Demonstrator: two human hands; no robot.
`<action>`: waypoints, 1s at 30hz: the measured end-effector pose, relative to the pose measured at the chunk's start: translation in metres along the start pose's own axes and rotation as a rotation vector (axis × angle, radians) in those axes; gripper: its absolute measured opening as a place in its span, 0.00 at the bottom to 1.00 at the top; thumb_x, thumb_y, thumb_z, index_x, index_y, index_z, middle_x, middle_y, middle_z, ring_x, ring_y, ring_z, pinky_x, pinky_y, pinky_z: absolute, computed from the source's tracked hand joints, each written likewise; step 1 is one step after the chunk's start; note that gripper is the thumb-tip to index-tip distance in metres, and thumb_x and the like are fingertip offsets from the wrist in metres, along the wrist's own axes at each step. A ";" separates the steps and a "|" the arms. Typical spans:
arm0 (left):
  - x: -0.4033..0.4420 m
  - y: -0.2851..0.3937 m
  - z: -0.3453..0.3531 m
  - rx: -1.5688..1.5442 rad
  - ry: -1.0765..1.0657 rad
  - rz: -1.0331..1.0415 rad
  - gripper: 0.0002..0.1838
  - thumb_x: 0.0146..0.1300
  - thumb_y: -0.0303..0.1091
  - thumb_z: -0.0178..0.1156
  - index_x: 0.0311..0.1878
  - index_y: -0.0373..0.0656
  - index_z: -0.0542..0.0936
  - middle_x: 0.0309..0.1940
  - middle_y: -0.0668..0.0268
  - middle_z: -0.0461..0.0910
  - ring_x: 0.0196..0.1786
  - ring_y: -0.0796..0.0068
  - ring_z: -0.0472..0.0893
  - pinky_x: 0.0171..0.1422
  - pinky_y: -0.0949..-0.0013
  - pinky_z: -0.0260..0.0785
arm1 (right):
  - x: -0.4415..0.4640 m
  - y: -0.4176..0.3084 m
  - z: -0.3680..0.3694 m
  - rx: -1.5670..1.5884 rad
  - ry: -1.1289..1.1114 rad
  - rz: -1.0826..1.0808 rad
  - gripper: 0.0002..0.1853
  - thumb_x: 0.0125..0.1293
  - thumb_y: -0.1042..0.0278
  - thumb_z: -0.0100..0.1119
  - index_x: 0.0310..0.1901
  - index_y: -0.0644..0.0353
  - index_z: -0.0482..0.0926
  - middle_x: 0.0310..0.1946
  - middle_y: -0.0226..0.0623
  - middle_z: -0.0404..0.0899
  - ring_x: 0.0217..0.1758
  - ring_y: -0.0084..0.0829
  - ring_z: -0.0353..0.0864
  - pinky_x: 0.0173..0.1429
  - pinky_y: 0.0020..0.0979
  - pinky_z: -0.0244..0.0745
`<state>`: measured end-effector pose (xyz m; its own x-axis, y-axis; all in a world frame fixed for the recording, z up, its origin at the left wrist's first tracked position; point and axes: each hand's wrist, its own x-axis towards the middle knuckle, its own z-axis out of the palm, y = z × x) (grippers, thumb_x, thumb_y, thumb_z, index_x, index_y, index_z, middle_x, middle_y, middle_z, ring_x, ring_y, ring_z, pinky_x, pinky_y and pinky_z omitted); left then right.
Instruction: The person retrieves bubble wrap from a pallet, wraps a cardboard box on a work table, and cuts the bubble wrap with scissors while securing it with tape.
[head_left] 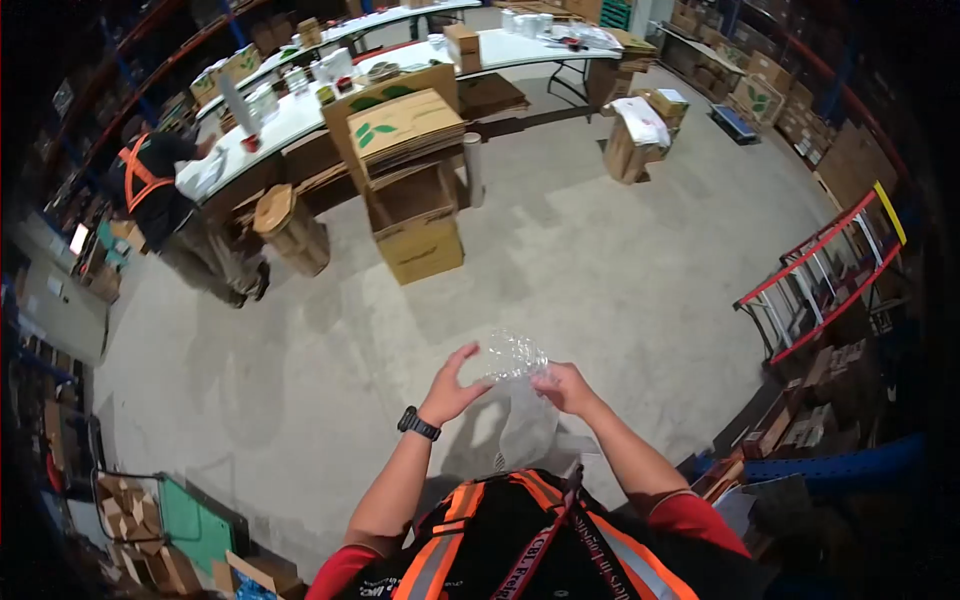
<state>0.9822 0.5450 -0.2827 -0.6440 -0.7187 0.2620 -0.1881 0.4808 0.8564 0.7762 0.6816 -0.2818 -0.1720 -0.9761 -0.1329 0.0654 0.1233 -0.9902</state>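
Note:
In front of my chest is a clear, shiny plastic piece (515,354), rounded, its exact kind hard to make out. My right hand (566,388) grips its right edge between thumb and fingers. On the other side my left hand (455,386) has its fingers and thumb spread apart, the thumb tip close to the plastic; whether it touches cannot be seen. A dark watch (419,423) is on my left wrist. Below the plastic piece hangs a translucent bag-like sheet (527,425), partly hidden by my vest.
Ahead stands a large cardboard box (418,245) with flattened cartons (405,125) above it. A person in an orange vest (150,190) works at a long white table (285,120). A red ladder (820,275) lies right; a green cart panel (200,510) is lower left.

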 end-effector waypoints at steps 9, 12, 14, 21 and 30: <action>0.176 -0.050 0.134 -0.499 -0.604 -0.319 0.09 0.67 0.34 0.50 0.35 0.38 0.72 0.26 0.68 0.75 0.30 0.80 0.71 0.35 0.74 0.66 | 0.064 0.025 -0.168 -0.317 0.463 0.151 0.14 0.57 0.72 0.62 0.45 0.62 0.76 0.30 0.29 0.77 0.33 0.19 0.73 0.37 0.25 0.70; 0.246 -0.075 0.174 -0.369 -0.609 -0.078 0.09 0.67 0.34 0.51 0.34 0.38 0.73 0.24 0.68 0.73 0.27 0.81 0.70 0.33 0.75 0.65 | 0.124 -0.004 -0.211 -0.095 0.528 0.167 0.12 0.55 0.74 0.62 0.43 0.61 0.75 0.28 0.25 0.73 0.32 0.19 0.73 0.35 0.23 0.70; 0.304 -0.084 0.185 -0.376 -0.623 -0.072 0.09 0.66 0.33 0.52 0.34 0.37 0.74 0.25 0.67 0.73 0.28 0.80 0.70 0.34 0.74 0.65 | 0.166 -0.018 -0.242 -0.047 0.599 0.213 0.10 0.56 0.74 0.63 0.39 0.60 0.74 0.26 0.23 0.72 0.29 0.17 0.71 0.32 0.22 0.68; 0.522 -0.085 0.225 -0.510 -0.761 0.220 0.10 0.63 0.35 0.57 0.35 0.37 0.76 0.24 0.62 0.73 0.27 0.75 0.71 0.33 0.70 0.64 | 0.252 -0.063 -0.368 0.191 0.934 0.090 0.07 0.56 0.76 0.60 0.34 0.58 0.71 0.22 0.21 0.68 0.23 0.13 0.64 0.26 0.18 0.60; 0.712 -0.137 0.297 -0.308 -0.958 -0.008 0.10 0.62 0.36 0.55 0.34 0.37 0.72 0.22 0.57 0.74 0.25 0.65 0.75 0.32 0.64 0.68 | 0.429 -0.062 -0.570 -0.130 0.768 0.243 0.07 0.58 0.76 0.58 0.39 0.62 0.77 0.25 0.21 0.70 0.27 0.13 0.65 0.32 0.18 0.62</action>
<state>0.3289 0.1163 -0.3458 -0.9940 0.0509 -0.0964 -0.0823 0.2299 0.9697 0.1380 0.3575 -0.3020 -0.7967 -0.5304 -0.2899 0.0809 0.3817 -0.9207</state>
